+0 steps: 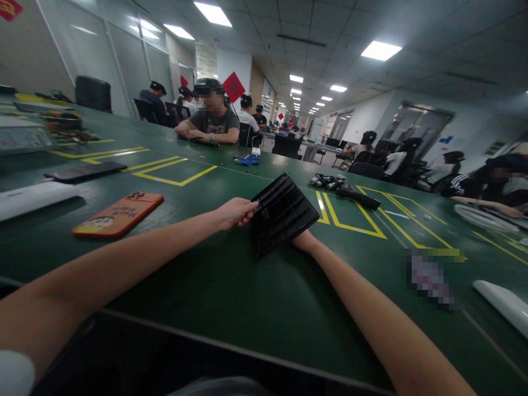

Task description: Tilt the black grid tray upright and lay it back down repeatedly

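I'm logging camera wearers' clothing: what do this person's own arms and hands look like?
A white fabric sleeve shows on the left arm; the right arm shows no sleeve. Neither has a watch or bracelet showing. The left hand is ungloved, as is the visible part of the right hand.

The single view looks from the person's head, above and behind the left hand [236, 213] and the right hand [304, 241]. It faces forward and a little down, along both forearms [136, 256]. The hands are quite near; beyond them it takes in the desk [206, 286] and, farther, the ceiling [325, 27].
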Tool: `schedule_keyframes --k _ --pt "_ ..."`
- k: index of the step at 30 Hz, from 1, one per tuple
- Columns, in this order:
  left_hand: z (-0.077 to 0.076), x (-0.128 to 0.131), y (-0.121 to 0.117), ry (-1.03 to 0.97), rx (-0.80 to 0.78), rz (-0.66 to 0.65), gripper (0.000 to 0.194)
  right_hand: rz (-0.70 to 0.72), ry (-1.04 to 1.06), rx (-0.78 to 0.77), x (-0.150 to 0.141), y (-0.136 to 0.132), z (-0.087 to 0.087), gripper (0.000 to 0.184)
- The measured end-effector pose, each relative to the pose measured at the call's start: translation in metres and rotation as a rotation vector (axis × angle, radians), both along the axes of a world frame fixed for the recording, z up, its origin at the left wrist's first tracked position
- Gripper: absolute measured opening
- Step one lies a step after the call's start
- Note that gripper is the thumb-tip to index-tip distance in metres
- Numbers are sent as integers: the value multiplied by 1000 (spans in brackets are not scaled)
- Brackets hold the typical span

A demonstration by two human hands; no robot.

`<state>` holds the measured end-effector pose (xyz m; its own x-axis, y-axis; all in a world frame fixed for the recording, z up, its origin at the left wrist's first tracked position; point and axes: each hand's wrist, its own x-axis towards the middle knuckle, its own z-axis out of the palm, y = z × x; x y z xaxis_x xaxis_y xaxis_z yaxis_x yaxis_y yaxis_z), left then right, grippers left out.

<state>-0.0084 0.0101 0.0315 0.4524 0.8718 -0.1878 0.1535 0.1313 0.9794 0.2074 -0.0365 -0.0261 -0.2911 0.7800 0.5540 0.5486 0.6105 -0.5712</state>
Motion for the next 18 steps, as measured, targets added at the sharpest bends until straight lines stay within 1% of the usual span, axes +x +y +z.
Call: schedule_keyframes --k 2,6,7,10,13,18 --pt "2 1 -3 -41 -22 -56 22 0 6 -17 0 1 -1 54" --pt "4 4 -5 -131 -86 -160 4 5 17 -31 0 4 -2 51" --pt "4 4 -5 -145 -90 -174 2 5 24 -28 0 4 -3 51" --pt "1 6 -2 -175 -100 -219 5 -4 46 -22 -2 5 -3 53" --pt "-4 6 2 -181 -115 -278 3 -11 51 -16 -2 5 -3 54" --pt "-10 4 5 -185 -126 -314 5 -19 11 12 1 5 -4 51"
